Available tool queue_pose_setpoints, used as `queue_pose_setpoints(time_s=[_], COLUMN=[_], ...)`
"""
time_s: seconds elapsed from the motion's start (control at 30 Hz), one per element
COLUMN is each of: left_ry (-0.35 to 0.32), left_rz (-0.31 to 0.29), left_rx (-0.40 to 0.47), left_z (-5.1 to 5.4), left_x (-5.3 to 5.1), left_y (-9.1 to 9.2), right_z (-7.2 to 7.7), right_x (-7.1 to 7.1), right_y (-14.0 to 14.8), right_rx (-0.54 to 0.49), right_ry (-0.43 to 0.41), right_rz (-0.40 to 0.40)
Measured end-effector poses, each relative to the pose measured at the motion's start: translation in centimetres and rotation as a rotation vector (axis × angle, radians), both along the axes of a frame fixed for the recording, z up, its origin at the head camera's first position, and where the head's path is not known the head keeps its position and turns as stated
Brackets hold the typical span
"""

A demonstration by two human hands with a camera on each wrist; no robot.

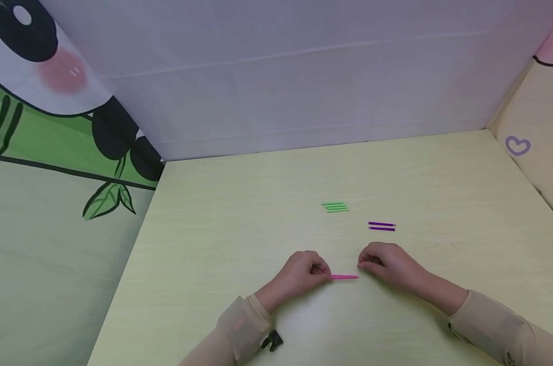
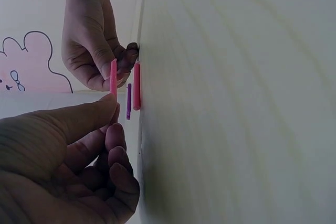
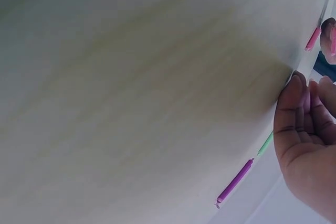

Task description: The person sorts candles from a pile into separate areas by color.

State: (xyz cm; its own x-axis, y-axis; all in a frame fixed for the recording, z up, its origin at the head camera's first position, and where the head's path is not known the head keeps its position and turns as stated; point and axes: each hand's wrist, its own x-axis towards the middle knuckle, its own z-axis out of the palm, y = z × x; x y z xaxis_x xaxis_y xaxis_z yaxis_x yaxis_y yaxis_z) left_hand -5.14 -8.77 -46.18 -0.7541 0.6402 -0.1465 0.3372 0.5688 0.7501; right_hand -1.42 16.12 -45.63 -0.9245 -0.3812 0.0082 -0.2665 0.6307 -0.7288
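My left hand [image 1: 304, 272] pinches a slim pink candle [image 2: 113, 77] between thumb and forefinger, just above the table. A second pink candle [image 2: 137, 86] lies on the tabletop beside it in the left wrist view; the head view shows pink candle [image 1: 345, 277] pointing right from the left fingertips. My right hand [image 1: 391, 264] hovers at the table to the right of that candle's tip, its fingers loosely bent, with nothing seen between them. In the right wrist view, the right hand [image 3: 304, 135] has a gap between thumb and forefinger.
Two purple candles [image 1: 381, 229] lie side by side beyond my right hand. Farther back and left, several green candles [image 1: 335, 207] lie in a parallel group. A pale wall cloth [image 1: 304, 101] rises along the table's [image 1: 240, 203] back edge.
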Motion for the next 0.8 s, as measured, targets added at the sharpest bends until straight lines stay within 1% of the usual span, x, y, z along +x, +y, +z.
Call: queue_pose_setpoints(time_s=[0.3,0.5,0.8], left_ry=[-0.003,0.015,0.043], left_rz=[0.002,-0.01,-0.031], left_rx=[-0.02,-0.03,-0.042], left_z=[0.08,0.22,0.13], left_x=[0.17,0.22,0.21], left_y=[0.19,0.27,0.31], right_z=[-0.05,0.08,0.02], right_x=[-0.06,0.01,0.01], right_y=[0.05,0.0,0.04], right_rx=[0.005,0.017,0.0], right_ry=[0.001,0.005,0.005], right_rz=[0.001,-0.007,-0.003])
